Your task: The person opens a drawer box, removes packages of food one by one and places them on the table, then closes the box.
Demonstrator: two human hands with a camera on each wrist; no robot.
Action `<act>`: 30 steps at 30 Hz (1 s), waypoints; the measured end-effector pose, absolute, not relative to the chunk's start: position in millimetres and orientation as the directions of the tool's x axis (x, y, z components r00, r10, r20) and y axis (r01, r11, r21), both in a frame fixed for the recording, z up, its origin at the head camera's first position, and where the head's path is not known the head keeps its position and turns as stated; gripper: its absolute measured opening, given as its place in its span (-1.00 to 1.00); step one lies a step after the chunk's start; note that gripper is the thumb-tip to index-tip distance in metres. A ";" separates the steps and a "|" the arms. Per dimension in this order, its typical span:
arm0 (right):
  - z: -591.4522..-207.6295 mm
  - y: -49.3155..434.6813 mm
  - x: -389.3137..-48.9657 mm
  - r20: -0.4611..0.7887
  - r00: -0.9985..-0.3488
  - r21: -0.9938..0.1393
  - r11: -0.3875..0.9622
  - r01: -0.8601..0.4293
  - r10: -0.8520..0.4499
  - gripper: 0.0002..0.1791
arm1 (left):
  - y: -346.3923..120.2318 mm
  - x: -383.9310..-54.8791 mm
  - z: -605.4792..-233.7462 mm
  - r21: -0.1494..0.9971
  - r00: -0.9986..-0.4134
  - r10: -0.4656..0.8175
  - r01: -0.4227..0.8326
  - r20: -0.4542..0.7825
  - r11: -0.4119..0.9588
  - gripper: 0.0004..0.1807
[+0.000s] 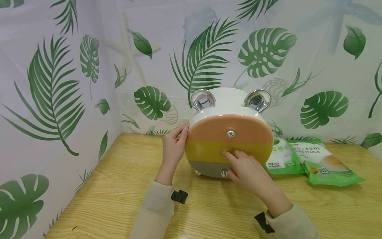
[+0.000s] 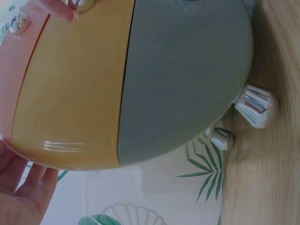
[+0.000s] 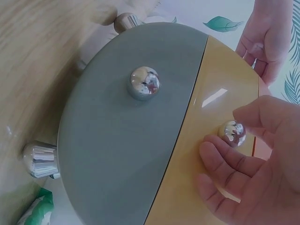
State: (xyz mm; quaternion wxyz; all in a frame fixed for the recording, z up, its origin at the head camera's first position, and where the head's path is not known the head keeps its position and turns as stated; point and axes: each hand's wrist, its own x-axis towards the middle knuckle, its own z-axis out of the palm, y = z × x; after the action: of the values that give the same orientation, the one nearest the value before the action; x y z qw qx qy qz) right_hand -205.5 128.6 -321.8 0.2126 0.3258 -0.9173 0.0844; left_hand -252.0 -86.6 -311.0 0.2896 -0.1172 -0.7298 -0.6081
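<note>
A small oval drawer box [image 1: 229,126] with a white body, silver ring-like ears and silver feet stands on the wooden table. Its front has an orange drawer [image 1: 206,129], a yellow drawer [image 1: 203,151] and a grey drawer [image 2: 183,84], each with a silver knob. Against the box's left side rests my left hand [image 1: 174,144], fingers fairly straight along the edge. My right hand [image 1: 249,171] is at the middle, pinching the yellow drawer's knob [image 3: 232,133] between thumb and fingers. The drawer fronts look flush with one another.
Right of the box lie two green-and-white bags, one partly behind it [image 1: 282,156] and one labelled corn starch [image 1: 325,162]. A leaf-patterned cloth [image 1: 209,63] hangs behind and to the left. The wooden table [image 1: 119,186] extends on both sides.
</note>
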 end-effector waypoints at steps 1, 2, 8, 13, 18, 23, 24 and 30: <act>-321.3 128.4 -205.3 0.437 -0.701 -0.019 0.773 -0.634 -0.564 -0.57 | -86.6 -251.9 -311.1 0.820 -0.806 -0.181 0.522 0.564 0.232 -0.76; -320.8 128.2 -205.0 0.424 -0.706 -0.023 0.773 -0.634 -0.567 -0.60 | -86.8 -251.7 -311.1 0.821 -0.806 -0.182 0.522 0.563 0.231 -0.76; -321.2 126.7 -203.5 0.328 -0.719 -0.062 0.745 -0.664 -0.613 -0.79 | -87.5 -253.1 -312.5 0.823 -0.809 -0.182 0.517 0.559 0.234 -0.76; -326.0 127.6 -205.1 0.280 -0.729 -0.082 0.741 -0.667 -0.625 -0.82 | -87.6 -253.5 -312.8 0.821 -0.806 -0.179 0.523 0.564 0.228 -0.75; -328.6 127.5 -206.7 0.218 -0.756 -0.131 0.749 -0.649 -0.617 -0.82 | -87.7 -254.9 -313.3 0.817 -0.803 -0.179 0.525 0.569 0.238 -0.76; -332.2 127.1 -208.4 0.156 -0.765 -0.170 0.746 -0.644 -0.625 -0.78 | -87.6 -254.1 -312.7 0.816 -0.802 -0.177 0.529 0.571 0.234 -0.76; -333.5 127.1 -208.9 0.146 -0.767 -0.174 0.747 -0.642 -0.625 -0.76 | -87.6 -254.0 -312.6 0.816 -0.802 -0.177 0.530 0.571 0.231 -0.76; -338.9 125.8 -211.0 0.070 -0.785 -0.218 0.758 -0.614 -0.616 -0.67 | -87.6 -253.2 -312.1 0.818 -0.802 -0.176 0.535 0.570 0.212 -0.76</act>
State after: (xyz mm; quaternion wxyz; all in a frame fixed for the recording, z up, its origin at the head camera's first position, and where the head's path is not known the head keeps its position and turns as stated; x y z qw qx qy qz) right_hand -211.0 125.8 -338.9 -0.0029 0.3279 -0.9377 0.1151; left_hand -253.2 -87.6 -312.1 0.2890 -0.1239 -0.7229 -0.6153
